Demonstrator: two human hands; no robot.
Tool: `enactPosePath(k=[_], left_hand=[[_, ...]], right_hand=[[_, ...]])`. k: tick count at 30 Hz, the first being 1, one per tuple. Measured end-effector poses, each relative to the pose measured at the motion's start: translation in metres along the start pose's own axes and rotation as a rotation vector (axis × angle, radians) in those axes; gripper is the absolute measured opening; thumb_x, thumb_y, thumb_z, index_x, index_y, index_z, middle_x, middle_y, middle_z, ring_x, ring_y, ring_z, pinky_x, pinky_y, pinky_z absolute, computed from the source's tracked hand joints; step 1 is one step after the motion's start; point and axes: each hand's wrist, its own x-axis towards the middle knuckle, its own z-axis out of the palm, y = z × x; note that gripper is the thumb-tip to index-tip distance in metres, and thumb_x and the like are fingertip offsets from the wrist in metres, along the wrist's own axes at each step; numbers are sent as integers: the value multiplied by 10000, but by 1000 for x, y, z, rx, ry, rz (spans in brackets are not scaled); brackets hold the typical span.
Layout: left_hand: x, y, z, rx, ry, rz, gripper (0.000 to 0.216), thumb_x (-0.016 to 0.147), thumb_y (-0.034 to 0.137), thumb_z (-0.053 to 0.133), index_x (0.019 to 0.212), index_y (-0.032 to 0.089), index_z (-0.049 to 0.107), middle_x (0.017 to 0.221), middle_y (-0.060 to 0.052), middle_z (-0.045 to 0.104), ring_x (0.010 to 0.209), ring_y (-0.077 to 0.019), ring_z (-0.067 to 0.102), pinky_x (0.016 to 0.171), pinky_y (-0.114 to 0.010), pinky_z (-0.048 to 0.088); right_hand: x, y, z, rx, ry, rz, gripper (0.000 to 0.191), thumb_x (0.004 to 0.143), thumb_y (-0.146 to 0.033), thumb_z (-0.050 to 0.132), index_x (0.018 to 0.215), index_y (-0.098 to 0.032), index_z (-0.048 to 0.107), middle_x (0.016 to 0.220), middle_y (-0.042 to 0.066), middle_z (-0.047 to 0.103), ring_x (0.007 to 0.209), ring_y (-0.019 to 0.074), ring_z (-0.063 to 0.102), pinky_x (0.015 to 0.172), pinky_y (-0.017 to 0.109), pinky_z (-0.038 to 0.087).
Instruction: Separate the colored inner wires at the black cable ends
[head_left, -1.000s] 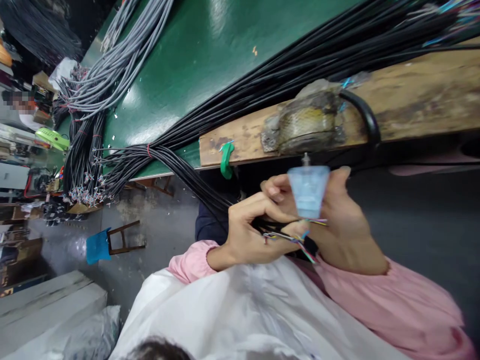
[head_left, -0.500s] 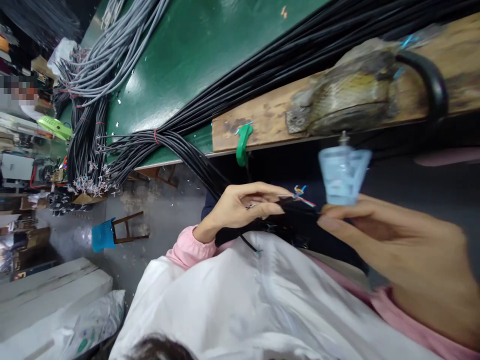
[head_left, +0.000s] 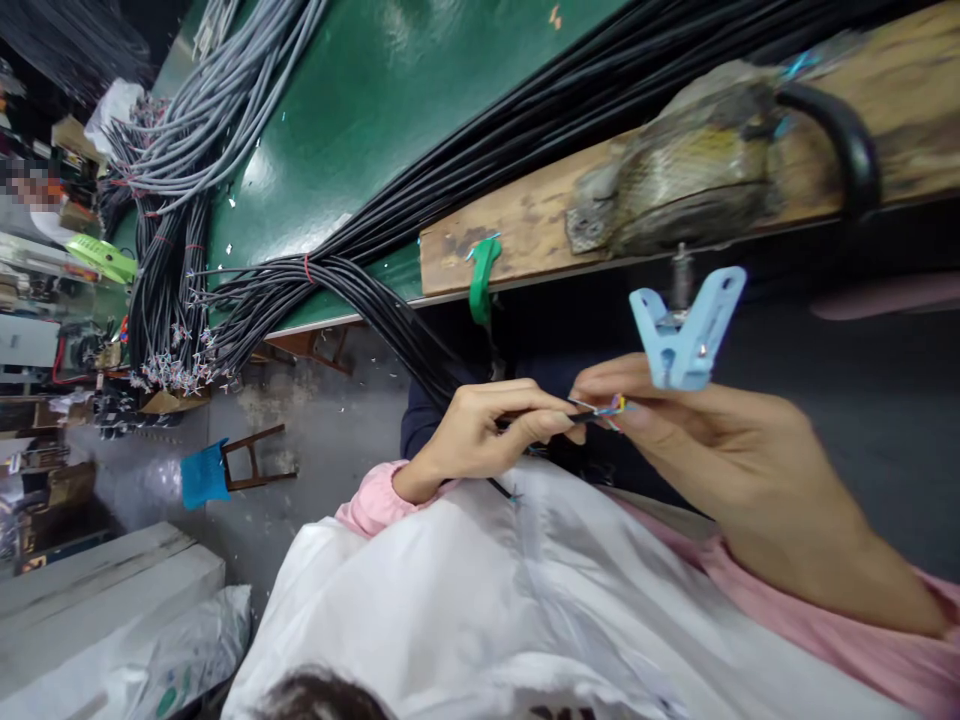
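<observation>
My left hand [head_left: 480, 430] is closed in a pinch on a thin black cable [head_left: 556, 419] just behind its end. My right hand [head_left: 720, 450] pinches the coloured wire ends [head_left: 609, 407] that stick out of that cable's tip, so the fingertips of both hands almost meet. A light blue plastic clip [head_left: 686, 330] hangs from a metal pin directly above my right fingers, its jaws spread in a V. A white apron [head_left: 487, 600] lies under both hands.
A worn wooden board [head_left: 517, 230] edges the green table [head_left: 390, 90] and carries a taped lump [head_left: 675, 170] and a green clip [head_left: 482, 280]. Black cable bundles [head_left: 525, 130] and grey cables [head_left: 225, 100] lie on the table. A blue-seated stool [head_left: 225, 465] and white boxes [head_left: 97, 600] stand on the floor.
My right hand came away to the right, then returned and pinched the coloured wire ends. The blue clip, earlier between my hands, now hangs above my right fingers.
</observation>
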Motion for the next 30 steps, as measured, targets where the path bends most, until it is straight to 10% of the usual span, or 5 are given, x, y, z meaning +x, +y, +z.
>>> enactPosePath(k=[6, 11, 16, 25, 30], left_hand=[[0, 4, -2, 42, -50, -30, 603, 903, 648, 498, 706, 102, 663, 675, -62, 651, 586, -62, 578, 601, -170, 475], [-3, 3, 0, 42, -26, -69, 602, 899, 645, 505, 701, 97, 657, 688, -57, 654, 585, -56, 571, 600, -164, 476], [-7, -3, 12, 24, 104, -90, 557, 850, 605, 623, 1059, 89, 650, 780, -24, 651, 505, -16, 492, 483, -129, 400], [-3, 0, 35, 238, 351, 292, 298, 951, 297, 564, 1084, 50, 662, 760, -15, 586, 565, -27, 509, 550, -120, 465], [-2, -1, 30, 396, 291, 379, 344, 996, 315, 470, 1109, 64, 677, 749, -30, 590, 630, -66, 506, 601, -173, 483]], right_hand=[[1, 0, 3, 207, 0, 91, 280, 765, -537, 767, 709, -265, 729, 788, 34, 648, 642, 124, 620, 542, 223, 518], [1, 5, 3, -35, 113, -184, 197, 856, -395, 707, 719, -255, 708, 706, 29, 645, 613, 133, 609, 526, 238, 494], [-6, 2, 11, -214, 245, -187, 164, 904, -333, 638, 769, -248, 678, 752, 36, 669, 654, 152, 636, 577, 277, 496], [-7, 5, 21, -58, 276, -61, 327, 860, -522, 666, 721, -226, 649, 747, 34, 636, 670, 155, 621, 633, 295, 524], [-8, 7, 19, -21, 208, -33, 325, 864, -551, 656, 804, -231, 666, 719, 21, 633, 606, 138, 599, 538, 251, 488]])
